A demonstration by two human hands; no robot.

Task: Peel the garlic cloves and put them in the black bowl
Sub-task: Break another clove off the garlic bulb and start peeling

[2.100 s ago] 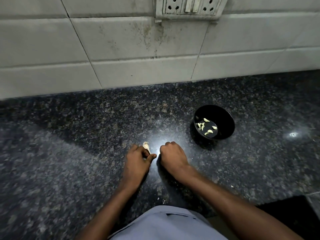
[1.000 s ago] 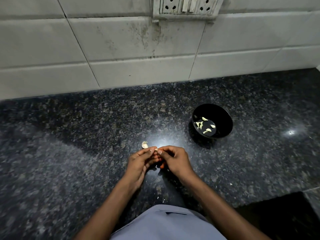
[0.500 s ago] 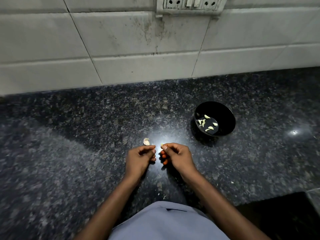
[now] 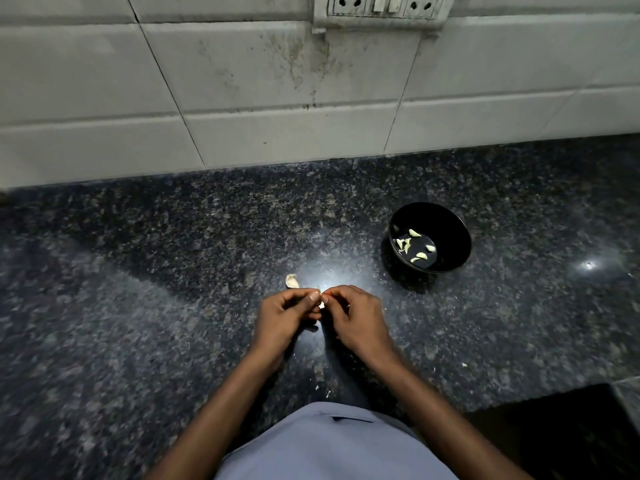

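Observation:
A small pale garlic clove (image 4: 322,304) is pinched between the fingertips of my left hand (image 4: 286,317) and my right hand (image 4: 356,320), just above the dark granite counter; most of it is hidden by my fingers. One unpeeled clove (image 4: 292,281) lies on the counter just beyond my left hand. The black bowl (image 4: 450,223) stands to the right and farther back, with several peeled cloves (image 4: 414,246) in its bottom.
The speckled granite counter (image 4: 173,289) runs back to a white tiled wall (image 4: 242,81) with a socket plate (image 4: 381,8) at the top. Tiny skin scraps (image 4: 327,393) lie near the front edge. A dark gap (image 4: 561,427) opens at bottom right.
My hands rose from the counter and came together around a clove. They drew slightly apart half a second ago and now meet at the fingertips again. The loose clove and bowl stayed put.

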